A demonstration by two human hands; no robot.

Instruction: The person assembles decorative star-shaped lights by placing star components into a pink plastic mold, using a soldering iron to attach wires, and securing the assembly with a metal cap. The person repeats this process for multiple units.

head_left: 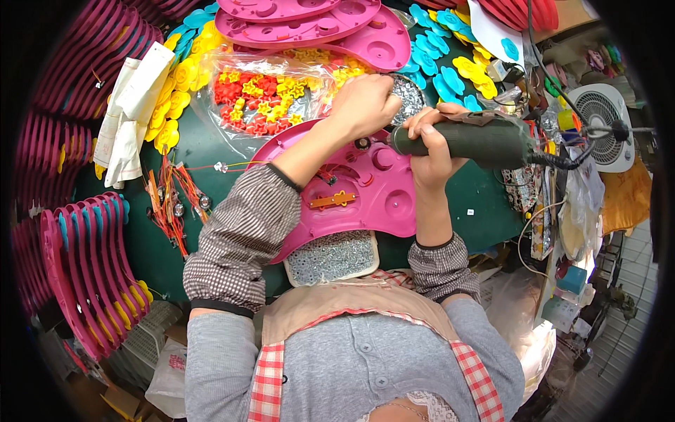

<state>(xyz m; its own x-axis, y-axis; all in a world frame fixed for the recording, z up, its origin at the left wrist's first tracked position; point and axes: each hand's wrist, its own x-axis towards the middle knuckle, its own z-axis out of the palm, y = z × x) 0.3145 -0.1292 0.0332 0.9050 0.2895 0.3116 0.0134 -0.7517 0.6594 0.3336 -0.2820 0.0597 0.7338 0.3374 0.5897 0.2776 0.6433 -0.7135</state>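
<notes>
A pink plastic panel (380, 200) lies in front of me, with molded recesses and a small orange-yellow strip (333, 200) fixed on it. My left hand (364, 105) reaches over the panel's far edge with its fingers closed, right beside a round dish of small metal screws (408, 97). Whatever its fingers pinch is hidden. My right hand (432, 141) grips a dark green electric screwdriver (481, 143), held sideways over the panel's right side with its tip end pointing left. Thin wires (242, 164) with a small clear part run from the panel's left side.
A light tray of small metal parts (334, 257) sits at the near edge. Beyond are a plastic bag of red and yellow star pieces (264, 102), stacked pink panels (302, 28) and yellow flower shapes (169, 105). Wired parts (172, 204) lie left; a fan (598, 119) stands right.
</notes>
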